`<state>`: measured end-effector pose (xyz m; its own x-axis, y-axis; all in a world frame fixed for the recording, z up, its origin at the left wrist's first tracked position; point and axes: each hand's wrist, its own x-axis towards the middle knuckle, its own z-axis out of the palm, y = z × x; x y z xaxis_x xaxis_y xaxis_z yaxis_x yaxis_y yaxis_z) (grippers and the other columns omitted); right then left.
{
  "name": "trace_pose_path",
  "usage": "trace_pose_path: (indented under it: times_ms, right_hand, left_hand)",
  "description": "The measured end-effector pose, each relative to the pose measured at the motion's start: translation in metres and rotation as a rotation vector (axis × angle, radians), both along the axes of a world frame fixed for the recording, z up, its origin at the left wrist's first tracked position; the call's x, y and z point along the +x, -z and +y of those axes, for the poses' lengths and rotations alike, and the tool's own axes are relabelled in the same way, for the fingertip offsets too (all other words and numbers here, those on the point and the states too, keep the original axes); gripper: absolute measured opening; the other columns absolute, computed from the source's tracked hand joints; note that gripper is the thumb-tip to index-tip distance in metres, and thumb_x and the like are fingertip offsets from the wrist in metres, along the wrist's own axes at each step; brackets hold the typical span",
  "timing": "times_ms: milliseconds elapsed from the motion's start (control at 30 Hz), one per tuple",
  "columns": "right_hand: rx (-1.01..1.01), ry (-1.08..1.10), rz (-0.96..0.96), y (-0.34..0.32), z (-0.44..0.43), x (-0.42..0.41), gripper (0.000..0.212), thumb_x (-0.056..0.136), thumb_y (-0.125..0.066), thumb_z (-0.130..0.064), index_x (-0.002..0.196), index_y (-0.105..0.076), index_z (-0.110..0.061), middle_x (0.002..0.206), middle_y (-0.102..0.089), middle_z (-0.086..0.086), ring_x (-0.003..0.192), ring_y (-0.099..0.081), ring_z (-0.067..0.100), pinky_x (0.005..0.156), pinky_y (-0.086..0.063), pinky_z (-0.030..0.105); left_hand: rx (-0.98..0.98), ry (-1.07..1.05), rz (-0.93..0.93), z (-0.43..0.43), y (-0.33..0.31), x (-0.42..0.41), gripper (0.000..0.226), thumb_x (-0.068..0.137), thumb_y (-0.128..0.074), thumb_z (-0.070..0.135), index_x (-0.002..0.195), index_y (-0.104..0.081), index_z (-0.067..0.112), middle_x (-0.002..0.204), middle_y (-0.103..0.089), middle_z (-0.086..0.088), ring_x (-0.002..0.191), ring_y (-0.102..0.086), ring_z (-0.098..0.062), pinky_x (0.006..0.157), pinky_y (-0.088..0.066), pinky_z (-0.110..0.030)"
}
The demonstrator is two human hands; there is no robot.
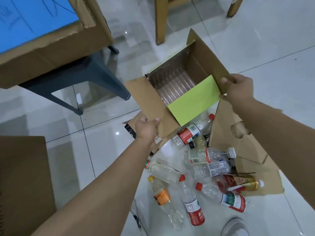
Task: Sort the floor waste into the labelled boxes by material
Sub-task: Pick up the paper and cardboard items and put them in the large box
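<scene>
I hold a brown cardboard box [148, 97] with a yellow-green label [194, 101] up above the floor, tilted, its open top facing me. Clear ribbed plastic lies inside it. My left hand [147, 127] grips the near-left flap. My right hand [237, 87] pinches the right flap. Below the box several plastic bottles lie on the tiles, among them a red-labelled one [189, 133], an orange-labelled one [161, 195] and a red and gold one [238, 182]. Flat torn cardboard [238, 138] lies beside the bottles.
A box with a blue label [34, 19] rests on a dark grey stool [95, 75] at upper left. Another cardboard box [22, 176] stands at lower left. Wooden legs [160, 23] stand at the top. My shoe [235, 227] shows at the bottom.
</scene>
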<state>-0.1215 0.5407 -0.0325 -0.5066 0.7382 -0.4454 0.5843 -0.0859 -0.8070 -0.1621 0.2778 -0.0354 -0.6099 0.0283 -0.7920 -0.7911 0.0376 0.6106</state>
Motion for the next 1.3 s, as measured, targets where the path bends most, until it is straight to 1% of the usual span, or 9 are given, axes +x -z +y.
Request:
trace_pose_path:
  times_ms: [167,333,533,667,833,933,1067,1200,1300]
  right_hand:
    - [0.018,0.004,0.056,-0.100,0.000,0.032,0.020,0.093,-0.058,-0.018,0.107,-0.072,-0.018,0.085,-0.067,-0.005,0.088,-0.065,0.023,0.084,-0.059,0.042]
    - [0.066,-0.092,0.000,-0.225,-0.011,0.091,0.025,0.095,-0.057,-0.019,0.115,-0.072,-0.016,0.098,-0.071,0.004,0.097,-0.066,0.025,0.090,-0.052,0.041]
    - [0.057,-0.229,0.000,-0.346,-0.060,0.144,0.022,0.100,-0.052,-0.016,0.111,-0.071,-0.018,0.079,-0.066,0.004,0.063,-0.059,0.007,0.053,-0.047,0.012]
    - [0.105,-0.346,0.038,-0.408,-0.127,0.156,0.025,0.097,-0.051,-0.034,0.096,-0.070,-0.049,0.088,-0.071,-0.008,0.083,-0.065,0.013,0.081,-0.057,0.041]
    - [0.130,-0.458,0.178,-0.476,-0.241,0.146,0.029,0.103,-0.046,-0.020,0.123,-0.064,-0.028,0.104,-0.068,-0.011,0.091,-0.061,0.001,0.073,-0.036,-0.006]
    - [0.192,-0.497,0.258,-0.498,-0.307,0.136,0.034,0.103,-0.045,-0.022,0.132,-0.063,-0.022,0.115,-0.069,-0.007,0.093,-0.056,-0.008,0.076,-0.035,-0.005]
    - [0.181,-0.580,0.325,-0.530,-0.393,0.123,0.032,0.102,-0.045,-0.024,0.128,-0.064,-0.021,0.085,-0.057,-0.012,0.073,-0.050,0.002,0.064,-0.037,0.004]
    - [0.193,-0.663,0.394,-0.558,-0.482,0.117,0.034,0.102,-0.045,-0.024,0.130,-0.063,-0.020,0.115,-0.070,-0.005,0.103,-0.060,0.011,0.081,-0.041,0.008]
    - [0.175,-0.729,0.455,-0.577,-0.547,0.120,0.036,0.102,-0.045,-0.024,0.135,-0.060,-0.024,0.124,-0.068,-0.008,0.112,-0.059,0.006,0.091,-0.043,0.012]
  left_hand:
    - [-0.015,0.025,0.076,0.010,-0.101,0.016,0.021,0.094,-0.055,-0.003,0.094,-0.061,0.017,0.091,-0.070,-0.002,0.072,-0.064,-0.016,0.050,-0.050,-0.018]
    - [-0.066,0.057,0.129,-0.001,-0.217,0.064,0.020,0.092,-0.056,-0.004,0.108,-0.063,0.007,0.092,-0.069,-0.006,0.072,-0.062,-0.020,0.051,-0.049,-0.020]
    - [-0.161,-0.001,0.173,-0.036,-0.330,0.120,0.025,0.091,-0.050,-0.005,0.099,-0.065,0.013,0.084,-0.067,-0.006,0.073,-0.058,-0.024,0.062,-0.049,-0.030]
    - [-0.245,-0.052,0.270,-0.080,-0.387,0.146,0.028,0.091,-0.046,-0.001,0.091,-0.066,0.019,0.084,-0.068,-0.003,0.075,-0.059,-0.022,0.066,-0.047,-0.032]
    - [-0.431,-0.158,0.461,-0.158,-0.456,0.157,0.033,0.091,-0.041,0.003,0.105,-0.065,0.021,0.074,-0.063,0.012,0.067,-0.055,-0.006,0.059,-0.042,-0.024]
    - [-0.527,-0.220,0.537,-0.219,-0.496,0.154,0.026,0.092,-0.042,0.005,0.096,-0.061,0.023,0.065,-0.055,0.013,0.059,-0.050,-0.002,0.055,-0.038,-0.026]
    - [-0.652,-0.271,0.594,-0.311,-0.531,0.151,0.021,0.094,-0.043,0.013,0.104,-0.061,0.015,0.077,-0.057,0.000,0.070,-0.050,-0.015,0.064,-0.037,-0.032]
    - [-0.740,-0.374,0.634,-0.398,-0.567,0.163,0.027,0.095,-0.043,0.012,0.112,-0.063,0.014,0.068,-0.050,0.006,0.067,-0.046,-0.017,0.061,-0.025,-0.025]
    - [-0.747,-0.414,0.714,-0.462,-0.589,0.179,0.029,0.096,-0.042,0.014,0.116,-0.063,0.017,0.069,-0.054,0.002,0.074,-0.053,-0.027,0.063,-0.034,-0.033]
